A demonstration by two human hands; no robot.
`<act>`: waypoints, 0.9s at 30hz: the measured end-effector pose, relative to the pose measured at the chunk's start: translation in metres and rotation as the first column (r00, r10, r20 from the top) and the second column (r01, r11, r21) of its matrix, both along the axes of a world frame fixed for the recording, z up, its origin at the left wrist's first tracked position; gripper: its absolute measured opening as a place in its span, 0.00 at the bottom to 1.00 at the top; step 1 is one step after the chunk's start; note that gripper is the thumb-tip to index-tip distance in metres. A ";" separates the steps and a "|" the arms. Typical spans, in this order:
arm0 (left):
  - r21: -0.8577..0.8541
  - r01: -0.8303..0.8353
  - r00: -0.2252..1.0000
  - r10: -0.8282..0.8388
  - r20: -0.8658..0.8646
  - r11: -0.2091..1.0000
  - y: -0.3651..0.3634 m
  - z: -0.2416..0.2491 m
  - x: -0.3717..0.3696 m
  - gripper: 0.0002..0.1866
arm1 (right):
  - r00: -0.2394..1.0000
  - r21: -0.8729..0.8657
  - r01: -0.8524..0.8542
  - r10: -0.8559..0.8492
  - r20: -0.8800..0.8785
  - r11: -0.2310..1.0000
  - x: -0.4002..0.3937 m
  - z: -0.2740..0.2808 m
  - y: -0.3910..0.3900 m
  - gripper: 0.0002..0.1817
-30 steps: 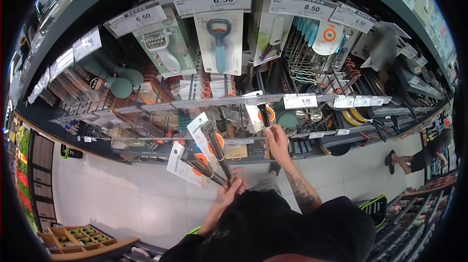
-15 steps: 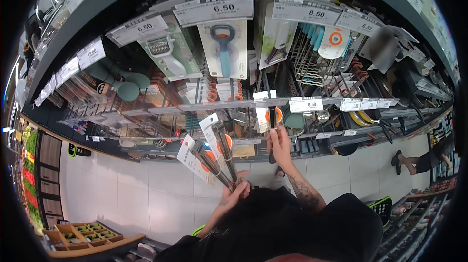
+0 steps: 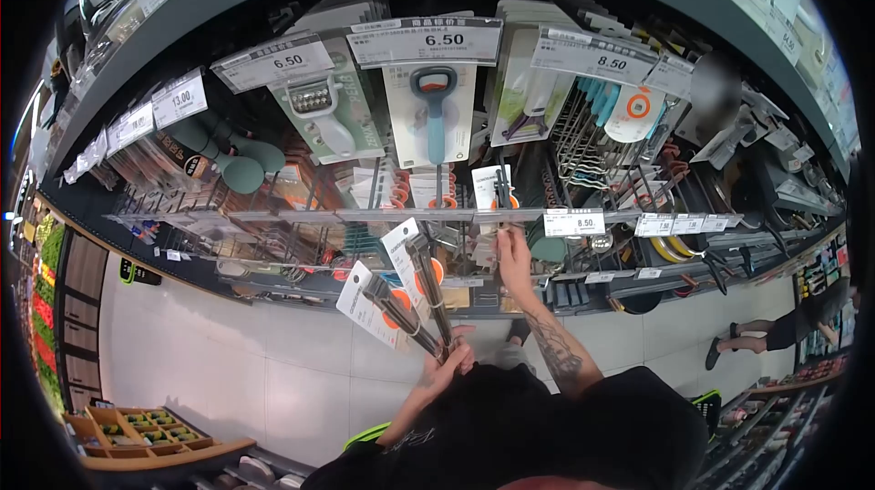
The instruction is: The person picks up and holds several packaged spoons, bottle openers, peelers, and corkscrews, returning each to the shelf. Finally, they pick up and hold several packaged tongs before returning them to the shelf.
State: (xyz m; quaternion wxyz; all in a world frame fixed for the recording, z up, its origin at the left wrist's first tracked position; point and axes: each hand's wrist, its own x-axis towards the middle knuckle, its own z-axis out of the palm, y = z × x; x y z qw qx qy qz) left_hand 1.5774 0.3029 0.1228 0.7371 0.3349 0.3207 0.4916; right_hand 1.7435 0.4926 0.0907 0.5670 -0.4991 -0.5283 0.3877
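Observation:
My left hand (image 3: 445,364) is closed round the lower ends of two long, dark utensils (image 3: 427,278) on white cards (image 3: 365,303) with orange circles. They fan out, tilted up and to the left, in front of the rack. At the shelf front, my right hand (image 3: 513,257) is raised with its fingers closed at the lower end of another dark utensil (image 3: 500,187) on a white card. That card stands upright among the hooks, its lower part overlapped by the shelf rail (image 3: 410,215). The kind of these utensils is not clear.
Carded peelers (image 3: 435,112) and a grater (image 3: 319,107) hang above, behind price tags (image 3: 426,41). Green spoon-like utensils (image 3: 242,174) hang left, and metal utensils with blue handles (image 3: 592,121) right. A person (image 3: 775,330) stands in the aisle at right. A wooden display (image 3: 146,440) is lower left.
The camera view has shifted, so the rack sits slightly lower. My right hand and its carded utensil have moved closer in to the rack. My left hand still holds both utensils.

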 end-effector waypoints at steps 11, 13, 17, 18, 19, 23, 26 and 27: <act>0.095 -0.179 0.978 0.187 -0.093 0.979 -0.011 0.002 -0.011 0.16 | 0.985 0.029 0.069 -0.073 0.158 0.997 -0.009 -0.044 0.109 0.21; 0.091 -0.183 0.977 0.191 -0.091 0.979 -0.017 -0.001 -0.013 0.18 | 0.976 0.027 0.105 -0.108 0.189 0.994 -0.011 -0.045 0.109 0.25; 0.085 -0.152 0.988 0.153 -0.011 0.985 -0.015 0.000 -0.016 0.20 | 0.969 0.009 0.117 -0.116 0.217 0.993 -0.011 -0.033 0.113 0.24; 0.097 -0.128 0.992 0.128 0.001 0.987 -0.014 -0.001 -0.016 0.21 | 0.978 -0.004 0.108 -0.105 0.178 0.994 -0.010 -0.037 0.116 0.22; 0.100 -0.125 0.992 0.125 0.004 0.987 -0.012 -0.004 -0.016 0.21 | 0.986 -0.018 0.098 -0.094 0.140 0.995 -0.009 -0.040 0.119 0.21; 0.178 -0.025 0.997 0.010 0.082 0.984 -0.004 -0.014 -0.012 0.23 | 0.934 0.150 0.186 -0.222 0.279 0.971 0.004 -0.067 0.112 0.16; 0.164 -0.018 0.985 -0.011 0.174 0.986 -0.005 -0.008 -0.007 0.24 | 0.977 0.130 0.027 -0.054 0.207 0.991 0.008 -0.043 0.048 0.10; 0.160 -0.019 0.974 -0.018 0.227 0.987 -0.003 -0.006 -0.004 0.24 | 0.990 0.065 -0.116 0.110 0.086 0.991 0.004 -0.028 0.018 0.10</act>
